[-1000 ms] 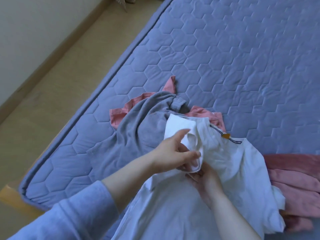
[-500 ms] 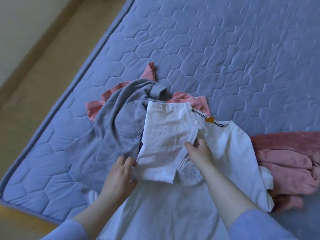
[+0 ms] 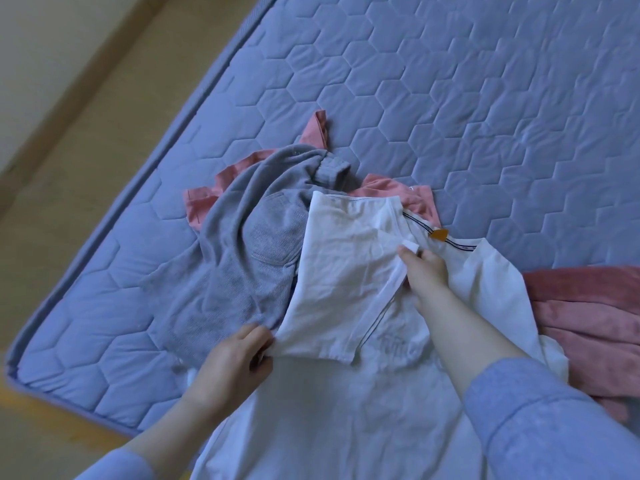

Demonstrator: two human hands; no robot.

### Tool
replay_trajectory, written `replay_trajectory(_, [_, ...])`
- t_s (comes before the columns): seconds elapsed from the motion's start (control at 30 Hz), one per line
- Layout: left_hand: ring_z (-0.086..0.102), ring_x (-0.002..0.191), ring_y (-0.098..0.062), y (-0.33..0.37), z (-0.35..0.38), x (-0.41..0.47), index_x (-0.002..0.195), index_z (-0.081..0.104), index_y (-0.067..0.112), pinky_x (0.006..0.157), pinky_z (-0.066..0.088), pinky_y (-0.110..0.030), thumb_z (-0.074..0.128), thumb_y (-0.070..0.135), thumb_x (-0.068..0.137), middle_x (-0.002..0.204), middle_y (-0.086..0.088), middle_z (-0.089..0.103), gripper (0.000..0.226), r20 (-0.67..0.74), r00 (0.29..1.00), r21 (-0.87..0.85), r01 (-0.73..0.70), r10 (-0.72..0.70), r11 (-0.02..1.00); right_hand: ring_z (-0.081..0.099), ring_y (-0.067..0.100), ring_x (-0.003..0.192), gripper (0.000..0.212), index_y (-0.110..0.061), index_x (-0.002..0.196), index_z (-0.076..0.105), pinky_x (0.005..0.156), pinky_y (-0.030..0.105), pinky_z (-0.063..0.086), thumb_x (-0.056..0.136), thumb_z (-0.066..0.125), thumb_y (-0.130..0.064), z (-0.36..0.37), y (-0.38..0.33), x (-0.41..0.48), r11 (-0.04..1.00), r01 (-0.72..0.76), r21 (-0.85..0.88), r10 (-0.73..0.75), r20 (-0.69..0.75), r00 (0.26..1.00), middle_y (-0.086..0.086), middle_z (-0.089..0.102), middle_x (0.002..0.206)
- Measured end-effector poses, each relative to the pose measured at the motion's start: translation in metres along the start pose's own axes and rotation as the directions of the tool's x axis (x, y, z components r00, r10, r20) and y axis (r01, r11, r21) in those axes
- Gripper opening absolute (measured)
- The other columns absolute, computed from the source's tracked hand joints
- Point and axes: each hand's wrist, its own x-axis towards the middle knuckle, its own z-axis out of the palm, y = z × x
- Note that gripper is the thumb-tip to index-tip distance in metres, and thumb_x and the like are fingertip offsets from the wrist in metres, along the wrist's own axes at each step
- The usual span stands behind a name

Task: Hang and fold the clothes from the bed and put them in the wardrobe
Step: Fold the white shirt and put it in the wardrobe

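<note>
Head view: left hand (image 3: 239, 358) and right hand (image 3: 424, 271) fingers pinch the white shirt (image 3: 346, 278) flap; best pulled taut, edges aligned, before creasing.

The white shirt (image 3: 346, 271) I'm handling is thin matt cotton-looking cloth, pretty creased. At centre left, the grey garment (image 3: 242, 258) looks like rougher, nubby terry knit. The pink thing (image 3: 588, 313) at the right edge looks plush, kinda velvety. The mattress cover (image 3: 450, 98) is smooth quilted fabric, and the floor (image 3: 86, 140) at left looks like matt wood.

shirt (image 3: 346, 410) on bed (image 3: 450, 98) | trousers (image 3: 235, 265) left | towels (image 3: 588, 313), perhaps, right
</note>
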Motion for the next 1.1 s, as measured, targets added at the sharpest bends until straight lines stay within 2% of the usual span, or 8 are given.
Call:
replay_trajectory(0.1, [0.04, 0.06, -0.009, -0.005, 0.001, -0.002, 0.072, 0.047, 0.015, 0.055, 0.035, -0.021, 0.069, 0.004, 0.071, 0.062, 0.008, 0.043, 0.025, -0.077, 0.982, -0.081, 0.166, -0.172, 0.983, 0.058, 0.025, 0.09, 0.025, -0.002, 0.107, 0.064, 0.082, 0.034, 0.046, 0.095, 0.059, -0.023, -0.001, 0.002, 0.004, 0.998, 0.044, -0.044, -0.049, -0.118, 0.992, 0.009, 0.063, 0.097])
replay_trajectory(0.2, [0.043, 0.058, -0.011, 0.001, 0.002, 0.001, 0.072, 0.041, 0.018, 0.053, 0.035, -0.027, 0.07, 0.009, 0.072, 0.062, 0.007, 0.044, 0.031, -0.056, 0.969, -0.043, 0.239, -0.242, 0.97, 0.057, 0.025, 0.088, 0.032, 0.003, 0.11, 0.061, 0.077, 0.034, 0.046, 0.094, 0.06, -0.026, -0.002, 0.008, 0.004, 0.99, 0.061, -0.129, -0.073, -0.089, 0.993, 0.011, 0.062, 0.099])
replay_trajectory(0.27, [0.047, 0.059, -0.021, 0.011, -0.001, 0.004, 0.075, 0.04, 0.02, 0.051, 0.035, -0.032, 0.073, 0.018, 0.067, 0.065, 0.008, 0.042, 0.033, -0.054, 0.983, 0.054, 0.179, -0.176, 0.982, 0.06, 0.025, 0.097, 0.036, -0.003, 0.119, 0.059, 0.086, 0.037, 0.048, 0.094, 0.061, -0.029, -0.003, 0.009, 0.001, 0.987, 0.08, -0.139, -0.085, -0.035, 0.996, 0.01, 0.064, 0.108])
replay_trajectory(0.4, [0.043, 0.055, -0.013, 0.034, -0.012, 0.015, 0.074, 0.045, 0.021, 0.047, 0.034, -0.027, 0.065, 0.046, 0.067, 0.066, 0.012, 0.042, 0.032, -0.041, 0.999, 0.109, -0.004, 0.009, 0.994, 0.057, 0.017, 0.101, 0.049, -0.01, 0.135, 0.046, 0.09, 0.029, 0.044, 0.092, 0.064, -0.025, -0.013, 0.012, -0.016, 0.975, 0.166, -0.15, -0.172, -0.028, 0.985, 0.002, 0.059, 0.112])
replay_trajectory(0.57, [0.047, 0.059, -0.01, 0.079, -0.005, 0.045, 0.081, 0.056, 0.019, 0.053, 0.042, -0.031, 0.068, 0.03, 0.08, 0.067, 0.01, 0.047, 0.016, -0.032, 0.992, -0.013, -0.126, 0.126, 0.992, 0.057, 0.012, 0.088, 0.034, -0.012, 0.126, 0.055, 0.08, 0.024, 0.038, 0.093, 0.061, -0.02, -0.054, 0.04, -0.039, 0.982, 0.132, -0.136, -0.149, -0.117, 0.982, 0.002, 0.062, 0.107])
replay_trajectory(0.73, [0.045, 0.062, -0.003, 0.131, 0.017, 0.081, 0.084, 0.06, 0.018, 0.06, 0.041, -0.025, 0.064, 0.017, 0.084, 0.072, 0.013, 0.052, 0.004, 0.015, 0.979, -0.074, -0.203, 0.205, 0.976, 0.058, 0.017, 0.094, 0.025, -0.01, 0.118, 0.062, 0.083, 0.026, 0.04, 0.094, 0.058, -0.017, -0.113, 0.075, -0.047, 0.987, 0.051, -0.15, -0.083, -0.217, 0.973, 0.007, 0.066, 0.11])
replay_trajectory(0.93, [0.047, 0.071, -0.011, 0.191, 0.062, 0.115, 0.091, 0.063, 0.014, 0.062, 0.037, -0.024, 0.059, 0.012, 0.086, 0.077, 0.01, 0.05, 0.007, 0.131, 0.939, -0.024, -0.318, 0.318, 0.948, 0.062, 0.019, 0.099, 0.02, -0.01, 0.108, 0.069, 0.084, 0.026, 0.042, 0.092, 0.056, -0.009, -0.18, 0.103, -0.045, 0.985, 0.047, -0.167, -0.108, -0.375, 0.921, 0.004, 0.07, 0.108])
replay_trajectory(1.1, [0.057, 0.092, -0.019, 0.239, 0.102, 0.137, 0.102, 0.063, 0.012, 0.081, 0.048, -0.036, 0.057, 0.015, 0.089, 0.094, 0.003, 0.059, 0.015, 0.242, 0.91, -0.003, -0.345, 0.335, 0.939, 0.062, 0.027, 0.104, 0.021, -0.007, 0.108, 0.068, 0.082, 0.025, 0.039, 0.092, 0.055, -0.006, -0.227, 0.123, -0.032, 0.965, 0.044, -0.26, -0.165, -0.467, 0.869, 0.008, 0.07, 0.11])
